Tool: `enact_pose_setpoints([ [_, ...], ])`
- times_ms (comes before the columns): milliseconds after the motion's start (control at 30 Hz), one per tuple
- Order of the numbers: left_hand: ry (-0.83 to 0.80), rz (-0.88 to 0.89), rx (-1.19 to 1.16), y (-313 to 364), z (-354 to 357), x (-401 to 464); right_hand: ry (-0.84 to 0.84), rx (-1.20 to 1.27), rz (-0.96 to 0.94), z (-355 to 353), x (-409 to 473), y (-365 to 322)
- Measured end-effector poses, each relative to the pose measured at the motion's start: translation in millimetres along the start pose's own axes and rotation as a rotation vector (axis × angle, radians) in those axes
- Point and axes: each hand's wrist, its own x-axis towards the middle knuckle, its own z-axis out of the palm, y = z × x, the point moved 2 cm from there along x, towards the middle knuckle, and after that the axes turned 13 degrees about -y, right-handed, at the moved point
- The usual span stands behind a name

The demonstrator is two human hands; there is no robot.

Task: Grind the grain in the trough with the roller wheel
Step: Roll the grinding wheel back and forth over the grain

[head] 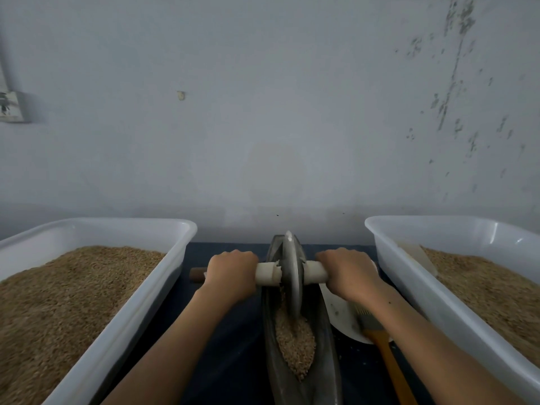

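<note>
We have both hands on the roller wheel's axle, one each side of the disc. Left hand point(230, 274) has its fingers curled over the white-wrapped handle point(267, 274) and grips it; the bare wooden axle end point(196, 275) sticks out just past the outer side of those fingers. Right hand point(349, 274) grips the other white-wrapped stub the same way, fingers wrapped over the top, fingertips hidden on the far side. The roller wheel point(290, 276) stands upright between the two sets of fingers, its rim down in the dark boat-shaped trough point(327, 355), toward the far half of it. The grain point(295, 343) lies in the trough groove on the near side of the wheel, below our fingers, piled up to the wheel's rim. Outboard of the left fingers sits a white plastic tub point(122, 325) full of grain; outboard of the right fingers, a second white tub point(438, 305) also holding grain. Under the right wrist we see a white plate point(340, 314) with a brush point(385, 355) lying across it, its bristle end on the plate, wooden handle pointing toward us. All of it sits on a dark blue tabletop point(228, 346) against a pale wall point(263, 112).
</note>
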Motion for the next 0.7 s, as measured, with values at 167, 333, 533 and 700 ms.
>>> enact_pose_setpoints([
  [167, -0.130, 0.005, -0.003, -1, -3, -1, -0.154, -0.029, -0.028, -3, -4, -1],
  [333, -0.323, 0.023, -0.027, -1, -3, -3, -0.370, 0.013, -0.054, -5, -10, 3],
  [533, -0.117, 0.000, 0.016, 1, -4, -1, -0.212, 0.009, -0.033, -2, -2, 4],
  [700, 0.074, 0.001, 0.024, 4, -4, -1, 0.040, 0.064, 0.006, 5, 3, 3],
])
